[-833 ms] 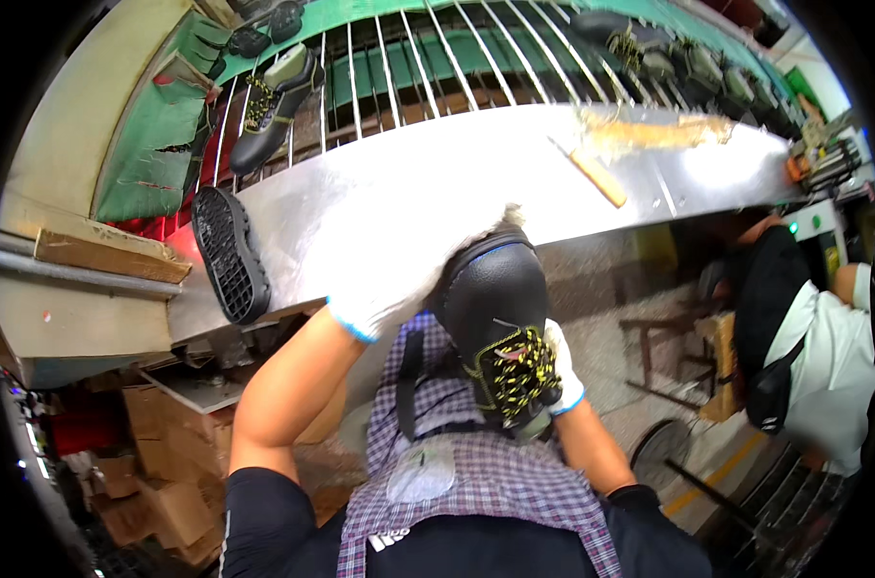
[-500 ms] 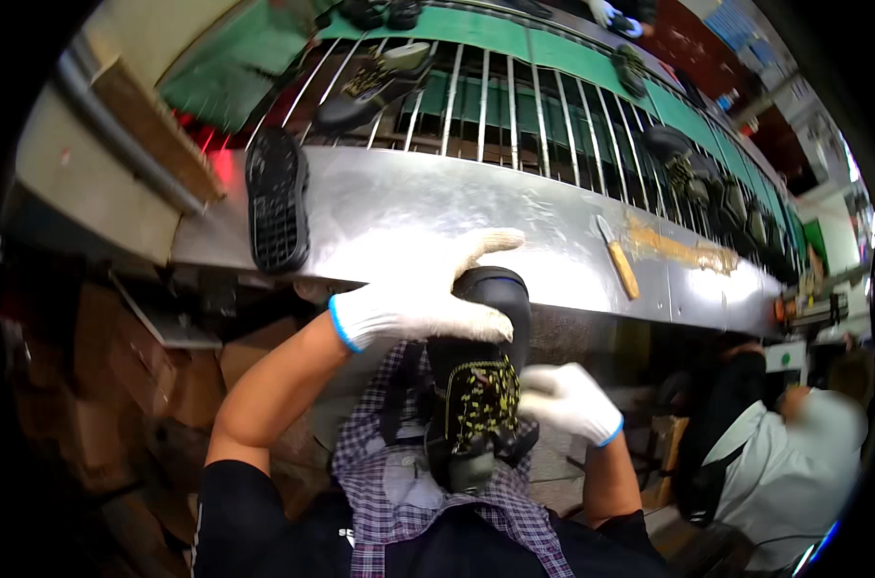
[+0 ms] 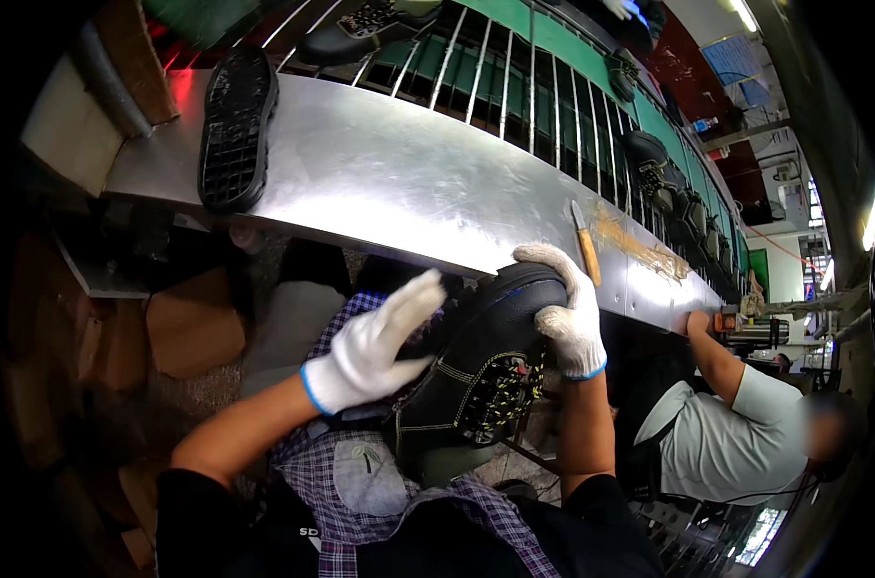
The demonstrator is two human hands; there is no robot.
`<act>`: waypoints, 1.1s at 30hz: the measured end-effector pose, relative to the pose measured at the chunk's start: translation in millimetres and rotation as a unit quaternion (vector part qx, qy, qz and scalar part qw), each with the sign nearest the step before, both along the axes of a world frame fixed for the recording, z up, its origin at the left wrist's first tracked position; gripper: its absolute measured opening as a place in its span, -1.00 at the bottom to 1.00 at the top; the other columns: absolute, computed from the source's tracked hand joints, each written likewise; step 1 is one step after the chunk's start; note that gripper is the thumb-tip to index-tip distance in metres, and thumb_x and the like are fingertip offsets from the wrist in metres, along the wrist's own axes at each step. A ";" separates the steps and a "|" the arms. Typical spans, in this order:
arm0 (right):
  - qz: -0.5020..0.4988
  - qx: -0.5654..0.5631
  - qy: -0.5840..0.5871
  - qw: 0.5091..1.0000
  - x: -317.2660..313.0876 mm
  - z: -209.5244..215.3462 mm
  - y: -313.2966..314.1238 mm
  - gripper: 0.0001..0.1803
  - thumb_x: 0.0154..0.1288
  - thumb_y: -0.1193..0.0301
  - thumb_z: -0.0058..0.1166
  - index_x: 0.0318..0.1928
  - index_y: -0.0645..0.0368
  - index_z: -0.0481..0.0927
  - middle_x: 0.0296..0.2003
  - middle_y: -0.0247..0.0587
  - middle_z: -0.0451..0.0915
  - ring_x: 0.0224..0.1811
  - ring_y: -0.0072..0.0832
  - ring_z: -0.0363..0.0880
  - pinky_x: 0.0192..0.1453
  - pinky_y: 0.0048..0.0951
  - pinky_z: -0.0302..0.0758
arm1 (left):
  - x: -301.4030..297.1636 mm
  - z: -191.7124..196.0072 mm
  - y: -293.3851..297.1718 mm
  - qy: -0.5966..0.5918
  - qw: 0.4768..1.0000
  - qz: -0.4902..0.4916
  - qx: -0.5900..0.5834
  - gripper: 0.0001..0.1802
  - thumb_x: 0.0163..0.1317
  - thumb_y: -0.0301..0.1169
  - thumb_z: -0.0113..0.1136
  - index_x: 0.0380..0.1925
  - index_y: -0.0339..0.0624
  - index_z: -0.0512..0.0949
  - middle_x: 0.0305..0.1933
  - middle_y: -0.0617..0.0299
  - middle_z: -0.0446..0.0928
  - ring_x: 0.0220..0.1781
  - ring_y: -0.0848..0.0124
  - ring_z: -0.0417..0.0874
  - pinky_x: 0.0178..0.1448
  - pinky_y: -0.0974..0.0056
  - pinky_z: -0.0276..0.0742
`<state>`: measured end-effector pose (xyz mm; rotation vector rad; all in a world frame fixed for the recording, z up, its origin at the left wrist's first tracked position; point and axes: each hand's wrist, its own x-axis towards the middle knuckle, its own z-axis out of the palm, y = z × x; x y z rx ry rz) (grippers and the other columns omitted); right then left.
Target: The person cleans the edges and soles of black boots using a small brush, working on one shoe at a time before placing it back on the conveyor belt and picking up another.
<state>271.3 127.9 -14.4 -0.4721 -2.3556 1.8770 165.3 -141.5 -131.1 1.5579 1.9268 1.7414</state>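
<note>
A black work shoe (image 3: 436, 390) with yellow stitching and black-yellow laces is held in front of my chest, above the plaid apron. Its toe points away from me, and the sole edge shows along its far left side. My right hand (image 3: 574, 313), in a white knit glove, grips the toe end, thumb on the upper and fingers at the sole edge. My left hand (image 3: 372, 347), gloved alike, is raised beside the shoe's left side with its fingers stretched out. Whether it touches the shoe I cannot tell.
A black outsole (image 3: 235, 130) lies tread up on the metal bench (image 3: 389, 183). A wooden-handled knife (image 3: 589, 255) lies near brown residue. Behind are metal bars and a green conveyor carrying several shoes. A person (image 3: 717, 438) in a light shirt sits at the right.
The shoe has turned, showing its side. My right hand has moved up onto the toe. My left hand has let go of the toe and moved back left. The view has shifted right.
</note>
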 end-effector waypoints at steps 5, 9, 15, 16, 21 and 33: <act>-0.008 -0.001 0.062 0.998 -2.8 -3.4 -3.1 0.08 -0.19 -0.04 0.71 0.29 0.41 0.66 0.14 -0.13 0.74 0.22 -0.36 0.71 0.40 -0.30 0.59 | -55.6 66.2 51.2 -0.089 0.991 -0.094 0.041 -0.38 0.28 -0.47 0.52 0.32 -0.43 0.60 0.39 -0.18 0.66 0.34 0.03 0.77 0.42 0.15 0.70; 0.010 -0.005 0.024 1.000 -8.6 20.9 -10.6 0.16 -0.24 -0.09 0.78 0.33 0.39 0.64 0.16 -0.10 0.74 0.23 -0.36 0.71 0.42 -0.29 0.58 | -64.8 61.2 76.2 -0.414 0.880 -0.230 0.030 -0.54 0.51 -0.40 0.41 0.31 -0.40 0.60 0.18 0.05 0.75 0.16 0.34 0.78 0.34 0.18 0.72; 0.051 -0.045 -0.100 0.993 2.8 21.7 23.0 0.00 -0.10 0.13 0.68 0.35 0.34 0.59 0.16 -0.18 0.71 0.24 -0.40 0.67 0.45 -0.28 0.57 | -58.3 80.4 59.6 -0.415 0.852 -0.294 -0.127 -0.35 0.47 -0.52 0.34 0.51 -0.40 0.43 0.33 -0.02 0.68 0.26 0.32 0.75 0.40 0.21 0.70; 0.066 -0.034 -0.105 0.992 3.1 21.5 27.2 -0.03 -0.07 0.15 0.65 0.36 0.32 0.59 0.17 -0.18 0.70 0.25 -0.40 0.65 0.47 -0.28 0.55 | -53.1 81.8 55.6 -0.320 0.899 -0.265 -0.138 -0.31 0.42 -0.53 0.33 0.54 -0.40 0.40 0.36 -0.08 0.66 0.29 0.25 0.75 0.43 0.18 0.69; 0.058 -0.017 -0.141 0.988 0.4 13.5 26.5 -0.04 0.06 -0.08 0.58 0.32 0.32 0.56 0.18 -0.19 0.66 0.26 -0.44 0.62 0.44 -0.34 0.52 | -33.2 83.5 39.3 -0.123 0.956 -0.150 -0.221 -0.09 0.27 -0.57 0.26 0.66 -0.32 0.22 0.56 -0.29 0.48 0.51 0.00 0.65 0.57 0.09 0.59; 0.053 -0.008 -0.044 0.998 7.9 4.8 28.0 -0.07 -0.02 -0.03 0.62 0.26 0.31 0.61 0.10 -0.17 0.68 0.21 -0.41 0.65 0.39 -0.31 0.55 | -12.3 73.9 1.8 -0.236 0.950 -0.165 -0.119 0.02 0.26 -0.61 0.28 0.71 -0.34 0.05 0.72 -0.18 0.27 0.68 -0.05 0.43 0.65 -0.06 0.50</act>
